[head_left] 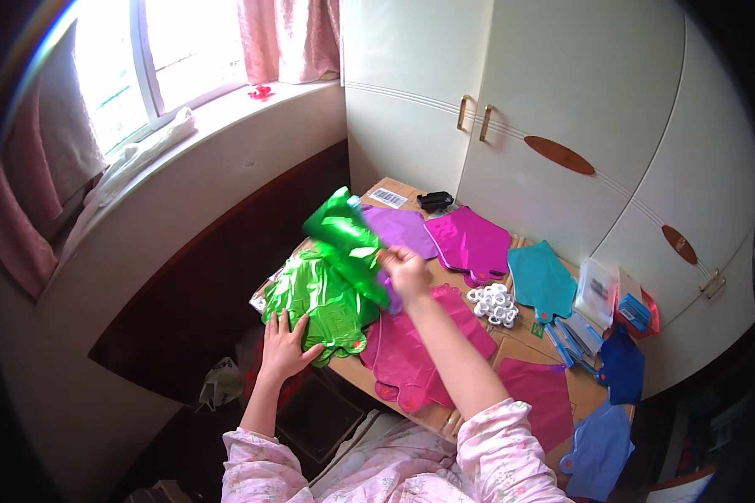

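Green foil sheet [348, 243]: extending up-left from the right hand [405, 274].
Handling: probably feeling light, soft and slippery, creasing easily; its edge is likely offering the best hold.
Look: shining, crumpling, partly blurring.
Right hand: pinching the sheet's near end.
Left hand [287, 354]: spreading its fingers wide, resting on the green pile [319, 293].
Bench [518, 344]: bearing white rings [493, 305] right of the right hand.
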`<act>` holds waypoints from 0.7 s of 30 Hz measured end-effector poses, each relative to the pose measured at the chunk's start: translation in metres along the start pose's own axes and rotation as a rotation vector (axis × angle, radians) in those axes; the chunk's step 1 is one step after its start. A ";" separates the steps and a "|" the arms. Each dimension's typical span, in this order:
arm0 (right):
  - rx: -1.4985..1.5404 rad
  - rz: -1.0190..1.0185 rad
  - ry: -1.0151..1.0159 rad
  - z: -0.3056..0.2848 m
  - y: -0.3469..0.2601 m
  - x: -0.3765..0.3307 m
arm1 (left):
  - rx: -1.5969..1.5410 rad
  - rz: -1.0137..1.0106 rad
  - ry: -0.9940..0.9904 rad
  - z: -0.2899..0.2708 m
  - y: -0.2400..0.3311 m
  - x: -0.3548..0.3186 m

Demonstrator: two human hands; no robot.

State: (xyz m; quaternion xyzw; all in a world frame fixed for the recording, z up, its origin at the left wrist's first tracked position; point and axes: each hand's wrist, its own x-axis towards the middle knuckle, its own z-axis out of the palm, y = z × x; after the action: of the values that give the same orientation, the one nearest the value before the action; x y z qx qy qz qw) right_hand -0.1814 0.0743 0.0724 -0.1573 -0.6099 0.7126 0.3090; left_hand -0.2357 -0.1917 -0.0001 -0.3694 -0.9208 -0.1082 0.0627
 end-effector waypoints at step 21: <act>-1.892 -1.159 -0.055 -0.160 -0.230 -0.255 | -2.049 0.319 -0.873 -0.018 0.246 -0.050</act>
State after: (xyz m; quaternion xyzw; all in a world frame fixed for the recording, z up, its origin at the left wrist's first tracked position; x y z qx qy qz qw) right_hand 0.1654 0.0518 0.2231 -0.0048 -0.8958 -0.2896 0.3372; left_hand -0.0286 -0.0569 0.0451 -0.3664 -0.2827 -0.6660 -0.5851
